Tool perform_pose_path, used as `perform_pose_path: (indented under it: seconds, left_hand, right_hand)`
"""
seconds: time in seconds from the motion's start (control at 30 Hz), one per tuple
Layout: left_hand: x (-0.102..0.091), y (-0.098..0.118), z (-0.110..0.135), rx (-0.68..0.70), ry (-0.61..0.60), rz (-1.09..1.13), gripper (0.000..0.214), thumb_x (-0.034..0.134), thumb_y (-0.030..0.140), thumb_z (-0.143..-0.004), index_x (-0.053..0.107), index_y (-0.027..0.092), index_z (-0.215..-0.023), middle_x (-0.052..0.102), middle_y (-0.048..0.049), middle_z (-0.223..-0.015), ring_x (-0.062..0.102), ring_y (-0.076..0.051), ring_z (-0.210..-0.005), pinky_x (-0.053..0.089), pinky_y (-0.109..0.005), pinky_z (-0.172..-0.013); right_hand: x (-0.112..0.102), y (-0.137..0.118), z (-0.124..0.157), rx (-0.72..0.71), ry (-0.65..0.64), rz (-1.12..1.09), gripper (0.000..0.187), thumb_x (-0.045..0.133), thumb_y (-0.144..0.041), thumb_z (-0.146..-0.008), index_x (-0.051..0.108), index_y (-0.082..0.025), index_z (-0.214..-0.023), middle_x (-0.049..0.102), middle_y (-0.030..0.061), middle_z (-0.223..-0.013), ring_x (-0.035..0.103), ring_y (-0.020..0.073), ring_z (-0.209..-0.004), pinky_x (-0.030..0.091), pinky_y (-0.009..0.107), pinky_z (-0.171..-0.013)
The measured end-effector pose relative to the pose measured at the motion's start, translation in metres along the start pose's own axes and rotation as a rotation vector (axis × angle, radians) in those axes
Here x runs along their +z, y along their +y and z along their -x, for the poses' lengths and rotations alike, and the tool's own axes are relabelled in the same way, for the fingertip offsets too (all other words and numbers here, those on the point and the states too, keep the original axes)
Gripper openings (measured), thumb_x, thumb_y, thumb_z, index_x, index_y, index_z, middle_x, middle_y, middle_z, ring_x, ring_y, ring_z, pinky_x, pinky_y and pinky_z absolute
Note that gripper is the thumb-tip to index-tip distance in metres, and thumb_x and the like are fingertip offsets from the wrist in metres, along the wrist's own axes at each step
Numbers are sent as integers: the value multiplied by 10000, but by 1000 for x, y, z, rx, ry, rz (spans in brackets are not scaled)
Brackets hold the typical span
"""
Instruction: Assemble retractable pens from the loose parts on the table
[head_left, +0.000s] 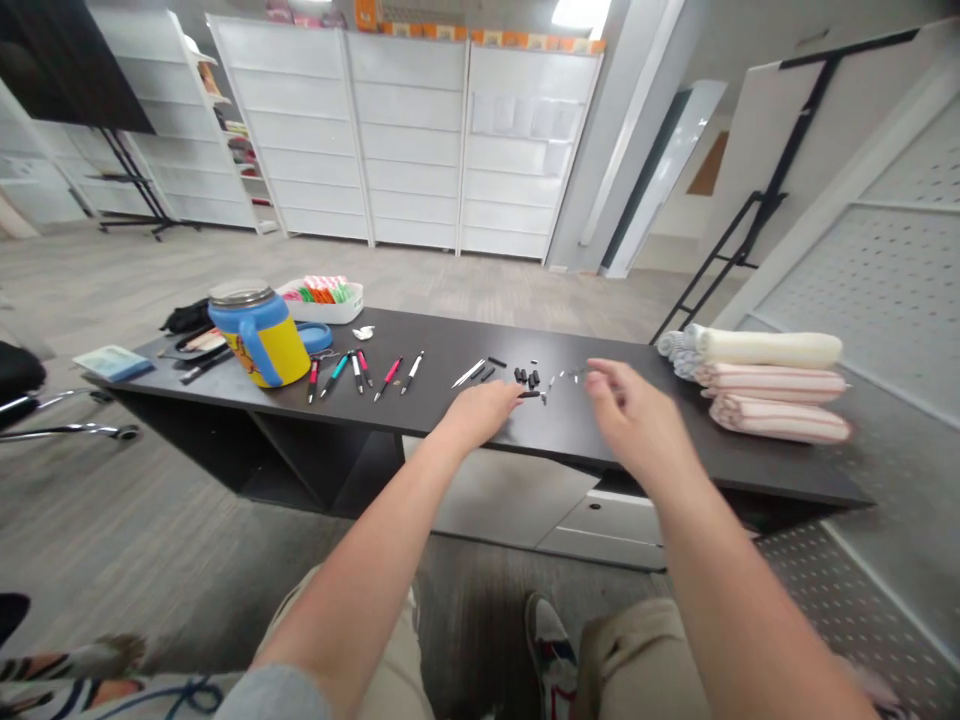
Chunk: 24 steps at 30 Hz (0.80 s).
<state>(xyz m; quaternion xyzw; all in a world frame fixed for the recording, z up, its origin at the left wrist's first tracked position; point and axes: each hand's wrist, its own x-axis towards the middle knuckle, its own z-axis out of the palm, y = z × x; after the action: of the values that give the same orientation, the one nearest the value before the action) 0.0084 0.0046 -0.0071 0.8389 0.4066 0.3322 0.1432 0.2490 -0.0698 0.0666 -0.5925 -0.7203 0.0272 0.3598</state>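
My left hand (487, 412) is closed, its fingertips on a short black pen barrel (531, 394) that sticks out to the right just over the desk. Thumb and forefinger of my right hand (630, 408) come close together over tiny clear and silvery pen parts (568, 376); anything between them is too small to make out. Short black grips (527, 377) stand in a cluster beyond my left hand. Slim pale refills (469, 373) lie left of the cluster, with black tubes (486, 374) beside them. Further left, several assembled pens (388, 379) with red, teal, white and black bodies lie in a loose row.
A blue and yellow mug (262, 335) stands at the dark desk's (442, 345) left, before a white tray (352, 308) of colourful packets. Crumpled white tissue (364, 333) lies nearby. Rolled towels (776, 385) are stacked on the right. A perforated panel (892, 250) borders that side.
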Motion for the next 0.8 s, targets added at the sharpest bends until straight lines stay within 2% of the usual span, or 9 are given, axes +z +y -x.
perform_pose_path:
  seconds: [0.07,0.17,0.27,0.37,0.43,0.63,0.8]
  left_hand:
    - [-2,-3,-2,9,-57,-192,255,536,354,-1067,697,276,-1249,700,-75,-1011,694,-236,-908,506,-317,-828]
    - [-5,-6,-7,27,-113,-306,277,521,368,-1079,685,265,-1277,708,-78,-1045,701,-229,-959,515,-302,-833]
    - [-6,-7,-11,43,-152,-364,264,531,370,-1078,685,247,-1254,716,-72,-1064,703,-234,-995,519,-313,-858]
    - [-4,-6,-12,50,-177,-380,254,524,381,-1083,695,206,-1152,732,-76,-1049,704,-246,-1012,516,-332,-881]
    - [-2,-5,-12,40,-202,-378,244,530,382,-1082,691,200,-1097,742,-78,-1044,709,-243,-997,511,-324,-856]
    - [-2,-7,-12,12,-260,-389,289,516,430,-1083,689,201,-1049,764,-85,-1017,731,-250,-939,488,-314,-769]
    - [0,-10,-11,13,-228,-413,278,509,408,-1087,695,202,-1084,771,-86,-1064,733,-247,-974,494,-309,-802]
  right_hand:
    - [30,15,-12,86,-116,-131,401,497,-512,-1074,713,-207,-1221,791,100,-1060,730,221,-837,585,380,-799]
    - [70,32,-25,148,-297,-405,475,425,-569,-1064,722,-215,-1173,806,78,-1011,698,193,-699,545,324,-666]
    - [89,39,-32,137,-331,-452,440,507,-583,-1028,748,-218,-1075,801,41,-903,651,170,-638,497,295,-633]
    - [91,42,-33,91,-372,-394,455,535,-579,-1019,753,-220,-842,756,20,-733,622,166,-587,449,289,-605]
    - [89,43,-33,62,-380,-364,438,557,-543,-1017,751,-227,-784,741,13,-694,625,166,-584,444,289,-611]
    - [89,46,-28,6,-360,-429,234,643,-424,-988,802,-255,-1018,798,15,-855,690,179,-708,505,298,-710]
    - [90,43,-27,45,-319,-433,273,721,-460,-932,783,-247,-1090,814,40,-950,715,197,-770,529,314,-733]
